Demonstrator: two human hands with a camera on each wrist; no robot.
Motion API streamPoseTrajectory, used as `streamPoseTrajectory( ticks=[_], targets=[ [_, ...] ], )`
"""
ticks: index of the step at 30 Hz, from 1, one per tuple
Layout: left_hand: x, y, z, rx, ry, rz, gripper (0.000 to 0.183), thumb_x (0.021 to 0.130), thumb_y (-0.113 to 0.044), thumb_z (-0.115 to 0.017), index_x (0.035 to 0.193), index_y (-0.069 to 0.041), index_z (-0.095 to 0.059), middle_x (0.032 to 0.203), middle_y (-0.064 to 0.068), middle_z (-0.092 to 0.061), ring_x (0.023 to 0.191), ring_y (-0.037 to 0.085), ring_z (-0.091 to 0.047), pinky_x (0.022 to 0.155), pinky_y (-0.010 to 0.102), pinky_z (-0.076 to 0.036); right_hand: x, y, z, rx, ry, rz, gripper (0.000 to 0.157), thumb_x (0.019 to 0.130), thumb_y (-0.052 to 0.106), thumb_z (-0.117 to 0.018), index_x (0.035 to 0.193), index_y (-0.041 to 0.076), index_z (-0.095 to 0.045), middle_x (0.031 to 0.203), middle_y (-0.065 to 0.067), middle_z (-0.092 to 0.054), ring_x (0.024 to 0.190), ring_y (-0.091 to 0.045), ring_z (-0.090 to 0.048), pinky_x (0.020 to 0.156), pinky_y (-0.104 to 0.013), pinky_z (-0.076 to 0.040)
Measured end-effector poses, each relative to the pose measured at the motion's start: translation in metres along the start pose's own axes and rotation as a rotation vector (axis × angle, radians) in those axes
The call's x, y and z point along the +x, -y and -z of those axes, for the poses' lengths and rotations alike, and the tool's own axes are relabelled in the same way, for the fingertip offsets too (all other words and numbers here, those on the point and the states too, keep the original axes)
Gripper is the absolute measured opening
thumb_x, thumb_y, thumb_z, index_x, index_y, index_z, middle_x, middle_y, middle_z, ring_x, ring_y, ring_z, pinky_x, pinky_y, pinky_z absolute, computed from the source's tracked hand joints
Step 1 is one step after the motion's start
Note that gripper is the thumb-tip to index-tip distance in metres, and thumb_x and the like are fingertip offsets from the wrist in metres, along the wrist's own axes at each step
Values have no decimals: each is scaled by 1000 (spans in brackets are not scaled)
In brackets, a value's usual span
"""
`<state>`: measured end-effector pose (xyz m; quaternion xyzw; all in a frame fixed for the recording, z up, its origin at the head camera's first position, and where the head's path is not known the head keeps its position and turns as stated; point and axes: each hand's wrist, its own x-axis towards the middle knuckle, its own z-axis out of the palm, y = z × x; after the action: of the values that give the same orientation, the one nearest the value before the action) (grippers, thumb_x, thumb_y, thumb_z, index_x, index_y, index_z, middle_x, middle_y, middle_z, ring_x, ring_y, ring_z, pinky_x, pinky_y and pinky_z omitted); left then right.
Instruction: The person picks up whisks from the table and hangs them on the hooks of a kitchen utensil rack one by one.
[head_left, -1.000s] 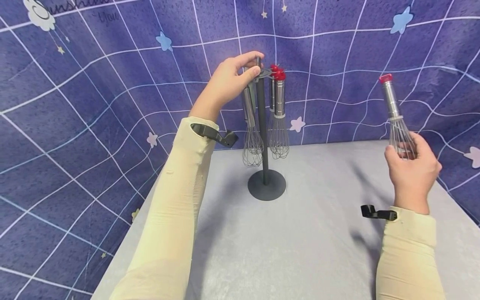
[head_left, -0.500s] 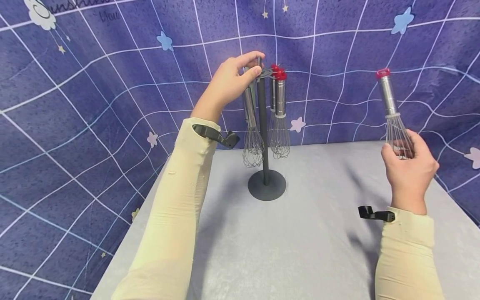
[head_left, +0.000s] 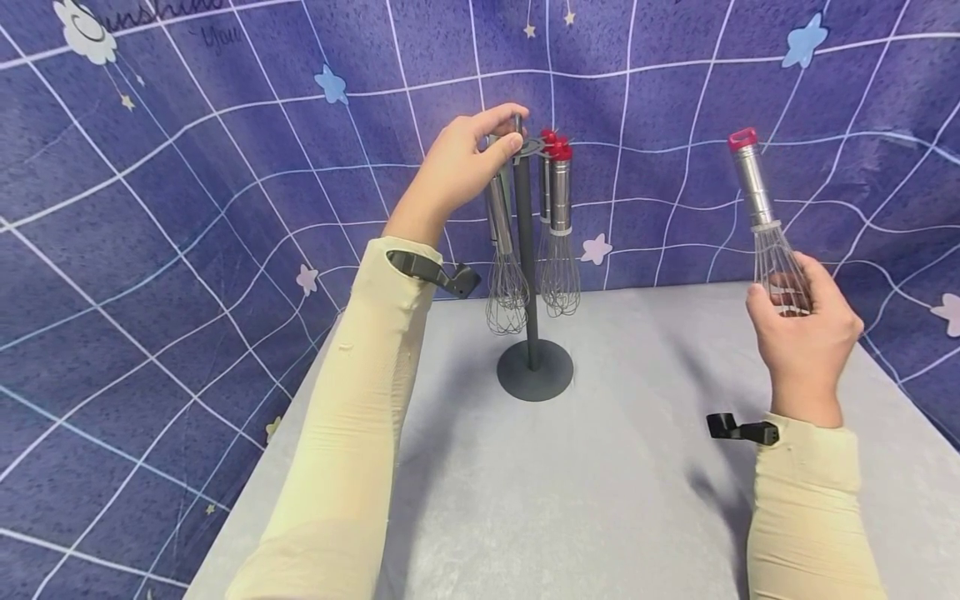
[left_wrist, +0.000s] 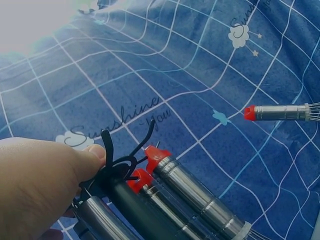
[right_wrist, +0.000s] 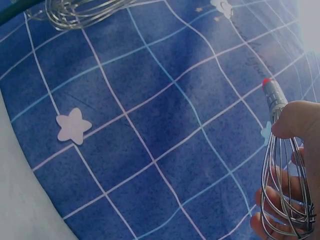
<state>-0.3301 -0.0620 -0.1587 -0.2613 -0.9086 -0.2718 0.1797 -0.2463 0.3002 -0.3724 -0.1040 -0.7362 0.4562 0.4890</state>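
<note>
A dark grey utensil stand point(head_left: 527, 283) with a round base point(head_left: 535, 385) stands upright on the table. My left hand point(head_left: 465, 167) grips it at the top, thumb and fingers around the short post above the hook ring. Two red-tipped whisks point(head_left: 561, 196) hang from its right-hand hooks, and more whisks point(head_left: 498, 217) hang under my left hand, their tops partly hidden. Off to the right, my right hand point(head_left: 806, 337) holds another whisk point(head_left: 754, 187) in the air by its wire loops, red end up and leaning left. The right wrist view shows fingers behind the wires point(right_wrist: 280, 170).
The pale grey table point(head_left: 600, 483) spreads beneath both arms. Behind it and along the left hangs a blue grid-patterned cloth point(head_left: 225, 183) with stars. A black wrist mount sits on each sleeve.
My right hand has shifted left with the whisk, bringing its red end a little higher and nearer the stand. The left hand and the stand have kept their places.
</note>
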Motion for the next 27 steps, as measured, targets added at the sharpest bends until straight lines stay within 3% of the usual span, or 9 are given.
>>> streamPoseTrajectory(
  ticks=[8, 20, 27],
  targets=[
    [0, 0, 0, -3, -1, 6, 41, 106, -37, -52, 145, -28, -55, 137, -7, -64, 55, 13, -26, 72, 28, -39, -2, 1, -4, 36, 29, 23, 44, 82, 16, -76, 123, 30, -74, 88, 16, -70, 71, 9, -57, 66, -8, -43],
    [0, -1, 0, -7, -4, 13, 40, 106, -37, -52, 145, -28, -55, 137, -6, -64, 60, 14, -29, 73, 29, -39, -9, 15, -8, 90, 61, 42, 41, 82, 13, -75, 122, 19, -74, 86, 28, -65, 71, 9, -60, 67, -9, -45],
    [-1, -2, 0, -13, -5, 14, 40, 106, -36, -52, 145, -28, -55, 138, -5, -63, 63, 14, -33, 78, 27, -40, -11, 17, -10, 134, 79, 76, 41, 81, 12, -76, 122, 16, -74, 87, 21, -68, 72, 8, -61, 67, -8, -46]
  ],
)
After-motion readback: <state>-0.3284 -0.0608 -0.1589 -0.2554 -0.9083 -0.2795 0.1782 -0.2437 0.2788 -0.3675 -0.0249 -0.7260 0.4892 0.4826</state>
